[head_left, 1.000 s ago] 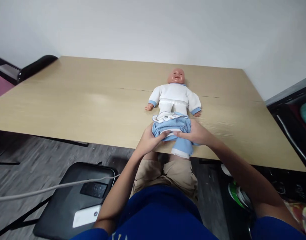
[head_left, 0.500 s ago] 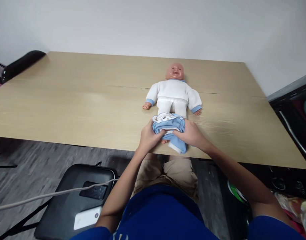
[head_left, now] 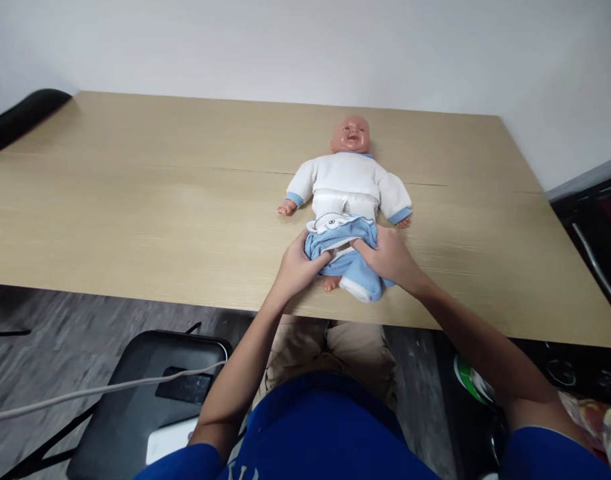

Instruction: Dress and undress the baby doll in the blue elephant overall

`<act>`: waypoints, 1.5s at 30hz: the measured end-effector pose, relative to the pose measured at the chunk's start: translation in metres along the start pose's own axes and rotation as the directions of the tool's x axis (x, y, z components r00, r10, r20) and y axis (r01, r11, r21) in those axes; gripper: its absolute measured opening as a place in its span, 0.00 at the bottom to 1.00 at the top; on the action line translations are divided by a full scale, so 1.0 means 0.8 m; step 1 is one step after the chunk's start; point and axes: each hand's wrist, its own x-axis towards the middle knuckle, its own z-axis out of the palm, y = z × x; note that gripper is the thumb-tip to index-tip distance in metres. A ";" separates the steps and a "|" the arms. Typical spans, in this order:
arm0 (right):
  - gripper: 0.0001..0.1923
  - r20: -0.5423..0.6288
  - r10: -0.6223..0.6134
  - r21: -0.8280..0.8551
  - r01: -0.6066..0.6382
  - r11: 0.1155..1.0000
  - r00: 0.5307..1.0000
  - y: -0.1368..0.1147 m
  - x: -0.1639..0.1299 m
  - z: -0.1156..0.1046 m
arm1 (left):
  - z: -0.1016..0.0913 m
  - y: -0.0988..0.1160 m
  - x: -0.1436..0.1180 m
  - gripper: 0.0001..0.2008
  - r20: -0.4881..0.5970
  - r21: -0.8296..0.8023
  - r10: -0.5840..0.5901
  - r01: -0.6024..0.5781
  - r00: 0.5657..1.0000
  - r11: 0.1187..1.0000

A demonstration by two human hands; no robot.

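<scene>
Two hands grip trousers [head_left: 352, 257] | doll [head_left: 349, 183] lengthwise, head away

So colour-wise: the doll [head_left: 350, 179] has a glossy pinkish-tan head and a white top with light blue cuffs and a blue collar edge. The pants [head_left: 346, 252] bunched at its legs are sky blue with a white waistband, a white cuff on the leg at 5 o'clock, and a little white cartoon patch outlined in dark. The surface [head_left: 135, 200] is pale beige with a fine wood-grain pattern. The wall [head_left: 285, 47] is plain off-white. Down at 7 o'clock there's a black chair [head_left: 135, 400] with a whitish cable [head_left: 85, 393] across it, over a grey floor [head_left: 60, 320]. The person's in a royal blue shirt [head_left: 325, 433] and khaki shorts [head_left: 335, 347].
</scene>
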 end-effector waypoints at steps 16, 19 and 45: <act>0.08 0.457 -0.084 -0.125 0.158 0.980 0.885 -0.050 -0.024 -0.033 | -0.007 -0.014 -0.081 0.15 0.030 0.303 -0.131 0.116 0.991 0.946; 0.10 0.448 -0.065 -0.207 0.174 0.963 0.892 -0.051 -0.022 -0.022 | 0.003 -0.015 -0.078 0.12 0.012 0.425 -0.124 0.107 0.992 0.899; 0.39 0.368 -0.123 0.074 0.103 0.992 0.922 -0.008 -0.040 -0.002 | 0.017 -0.087 -0.077 0.23 -0.102 0.176 0.220 -0.200 0.970 0.964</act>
